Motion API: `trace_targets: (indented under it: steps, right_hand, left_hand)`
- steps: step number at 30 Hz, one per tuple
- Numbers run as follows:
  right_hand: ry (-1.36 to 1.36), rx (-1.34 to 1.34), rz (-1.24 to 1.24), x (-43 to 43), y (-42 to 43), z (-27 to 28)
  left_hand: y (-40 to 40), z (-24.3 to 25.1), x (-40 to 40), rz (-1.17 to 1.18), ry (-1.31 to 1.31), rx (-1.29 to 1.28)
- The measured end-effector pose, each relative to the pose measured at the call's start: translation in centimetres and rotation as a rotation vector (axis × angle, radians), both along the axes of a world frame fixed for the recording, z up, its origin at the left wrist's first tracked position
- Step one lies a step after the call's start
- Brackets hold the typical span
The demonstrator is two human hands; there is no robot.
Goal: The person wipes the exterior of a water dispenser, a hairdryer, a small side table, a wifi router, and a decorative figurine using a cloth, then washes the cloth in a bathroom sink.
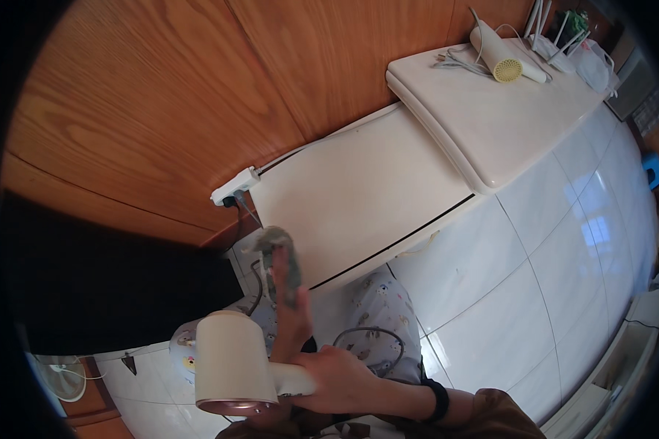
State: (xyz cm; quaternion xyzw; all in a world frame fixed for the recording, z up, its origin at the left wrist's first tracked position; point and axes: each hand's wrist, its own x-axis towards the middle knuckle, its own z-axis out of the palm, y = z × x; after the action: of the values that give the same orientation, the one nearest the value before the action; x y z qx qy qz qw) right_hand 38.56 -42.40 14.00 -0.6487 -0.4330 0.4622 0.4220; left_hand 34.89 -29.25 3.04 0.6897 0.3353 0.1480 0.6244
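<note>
A cream hair dryer (236, 365) with a copper-coloured rim is held by its handle in my right hand (338, 378), which has a black band at the wrist. Its rimmed end faces the lower edge of the view. Farther up, my left hand (292, 296) holds a grey-green cloth item (283, 258), blurred, beside the near end of a long cream panel (362, 186). What kind of cloth item it is, I cannot tell. The dryer's grey cord (370, 330) loops over my patterned trousers (387, 296).
A white power strip (235, 186) with plugs in it lies against the wooden wall panels (241, 99). On the raised cream lid (489, 126) lie another hair dryer (495, 52) and plastic bags (593, 66). A fan (63, 378) is at lower left.
</note>
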Motion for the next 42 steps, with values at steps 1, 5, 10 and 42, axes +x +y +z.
trace_targets:
  steps: [1,5,10,42]
  right_hand:
    - [-0.001,-0.001,0.003,0.0,0.0,0.3]
    - [0.045,-0.015,0.002,1.0,-0.4,0.1]
    - [0.037,0.050,-0.089,0.9,-0.1,-0.9]
    - [-0.073,0.145,-0.315,13.8,-5.0,-0.3]
  left_hand:
    - [0.5,-1.9,0.6,-0.145,0.171,0.371]
    - [0.2,-4.4,2.5,-0.488,0.472,1.146]
    - [-0.7,-4.4,3.4,-0.456,0.563,1.235]
    - [-19.6,-8.3,27.7,-0.790,-0.030,1.027]
